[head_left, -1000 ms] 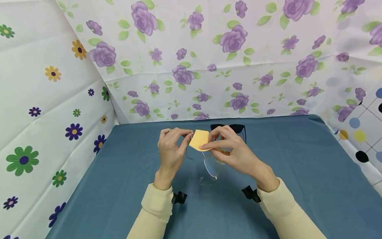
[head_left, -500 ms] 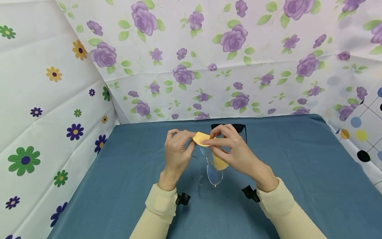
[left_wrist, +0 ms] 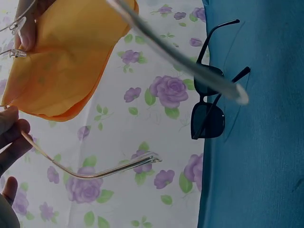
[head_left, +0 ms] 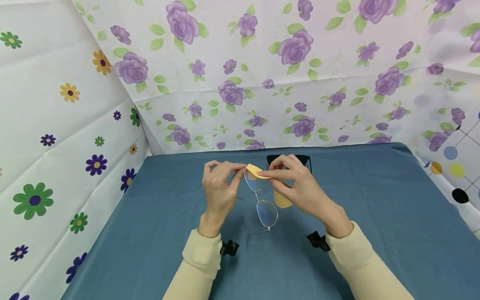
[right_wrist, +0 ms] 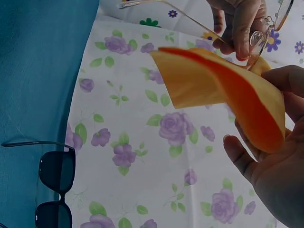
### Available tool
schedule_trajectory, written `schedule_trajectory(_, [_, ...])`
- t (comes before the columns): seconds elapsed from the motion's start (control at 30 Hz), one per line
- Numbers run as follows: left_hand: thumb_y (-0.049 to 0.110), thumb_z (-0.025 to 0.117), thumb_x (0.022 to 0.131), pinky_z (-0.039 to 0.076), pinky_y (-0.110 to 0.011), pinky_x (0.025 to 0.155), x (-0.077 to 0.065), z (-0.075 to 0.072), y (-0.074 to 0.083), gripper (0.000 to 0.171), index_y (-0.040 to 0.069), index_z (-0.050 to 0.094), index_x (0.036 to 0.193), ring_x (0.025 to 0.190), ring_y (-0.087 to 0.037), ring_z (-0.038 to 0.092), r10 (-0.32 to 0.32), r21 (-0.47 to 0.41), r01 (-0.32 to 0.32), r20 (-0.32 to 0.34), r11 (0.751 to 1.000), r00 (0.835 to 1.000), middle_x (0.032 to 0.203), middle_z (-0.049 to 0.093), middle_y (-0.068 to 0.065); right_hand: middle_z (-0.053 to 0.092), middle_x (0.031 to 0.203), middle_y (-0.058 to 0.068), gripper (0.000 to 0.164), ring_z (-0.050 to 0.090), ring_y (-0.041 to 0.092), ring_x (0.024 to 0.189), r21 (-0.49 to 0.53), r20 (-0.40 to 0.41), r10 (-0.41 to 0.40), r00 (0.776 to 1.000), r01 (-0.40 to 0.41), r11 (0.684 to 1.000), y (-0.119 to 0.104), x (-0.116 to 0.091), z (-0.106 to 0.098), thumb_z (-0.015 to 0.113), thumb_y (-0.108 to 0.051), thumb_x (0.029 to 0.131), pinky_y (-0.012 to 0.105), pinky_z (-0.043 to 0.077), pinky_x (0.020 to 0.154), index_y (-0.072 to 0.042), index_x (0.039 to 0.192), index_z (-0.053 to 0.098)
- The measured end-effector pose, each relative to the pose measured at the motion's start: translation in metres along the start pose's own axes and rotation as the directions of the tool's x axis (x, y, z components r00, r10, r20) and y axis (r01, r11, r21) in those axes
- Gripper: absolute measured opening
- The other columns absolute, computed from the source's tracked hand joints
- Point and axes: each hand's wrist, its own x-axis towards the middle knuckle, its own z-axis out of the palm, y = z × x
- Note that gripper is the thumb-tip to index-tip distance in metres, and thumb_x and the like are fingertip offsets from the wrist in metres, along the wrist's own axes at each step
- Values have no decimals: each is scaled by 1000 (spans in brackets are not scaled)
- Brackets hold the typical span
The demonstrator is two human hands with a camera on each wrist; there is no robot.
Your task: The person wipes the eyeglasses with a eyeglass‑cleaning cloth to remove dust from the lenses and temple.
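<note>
My left hand [head_left: 221, 189] pinches a pair of thin metal-rimmed eyeglasses [head_left: 267, 214] by one end of the frame, near the hinge. They hang tilted above the table, one lens below the other. A yellow cleaning cloth [head_left: 256, 171] is folded over the upper lens edge, pinched between the thumb and fingers of my right hand [head_left: 305, 189]; its loose part drops beneath that hand. Seen from the left wrist, the cloth [left_wrist: 71, 61] spreads behind the frame and one temple arm [left_wrist: 109, 173] sticks out. The upper lens is partly hidden by the cloth.
Black sunglasses [head_left: 305, 160] lie near the far edge of the blue-covered table [head_left: 168, 233], partly hidden behind my right hand. Behind the table hangs a white curtain [head_left: 210, 62] with purple roses; another flowered sheet [head_left: 75, 137] closes the left side.
The cloth has folded narrower and slid up towards the upper rim, uncovering more of both lenses. The glasses have swung and tilted slightly in my left hand. My right hand has barely moved.
</note>
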Motion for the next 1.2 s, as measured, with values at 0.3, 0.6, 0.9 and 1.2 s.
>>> schedule_trajectory(0.3, [2, 82, 88, 40, -56, 92, -1, 0, -1, 7, 5, 79, 93, 70, -23, 68, -48, -13, 47, -54, 999, 997, 85, 77, -9, 63, 110, 0, 27, 47, 15, 99, -5, 28, 36, 999, -36, 999, -1, -1, -2, 73, -1, 96, 35, 43, 75, -14, 118, 81])
schedule_trajectory(0.6, [-3, 83, 85, 38, -56, 92, 1, -1, -2, 11, 6, 78, 91, 67, -22, 67, -59, 20, 60, -76, 998, 995, 83, 76, -9, 63, 108, -3, 30, 48, 13, 98, 20, 65, 12, 998, -13, 1000, -1, -1, -5, 71, 2, 96, 37, 43, 77, -17, 117, 82])
schedule_trajectory(0.9, [12, 77, 96, 38, -59, 94, 0, -1, -4, 7, 6, 79, 92, 65, -22, 66, -67, 44, 69, -42, 997, 997, 82, 76, -9, 62, 109, -2, 34, 49, 15, 99, 76, 98, -66, 993, 58, 995, -3, -2, -5, 68, 6, 96, 35, 42, 80, -17, 118, 81])
schedule_trajectory(1.2, [9, 78, 95, 40, -59, 94, -1, 1, 2, 5, 7, 80, 91, 67, -21, 68, -46, 97, 47, -12, 994, 999, 81, 76, -8, 59, 108, -2, 35, 46, 15, 100, 48, 91, -96, 991, 92, 995, -4, -1, -1, 69, 5, 96, 34, 40, 79, -18, 119, 81])
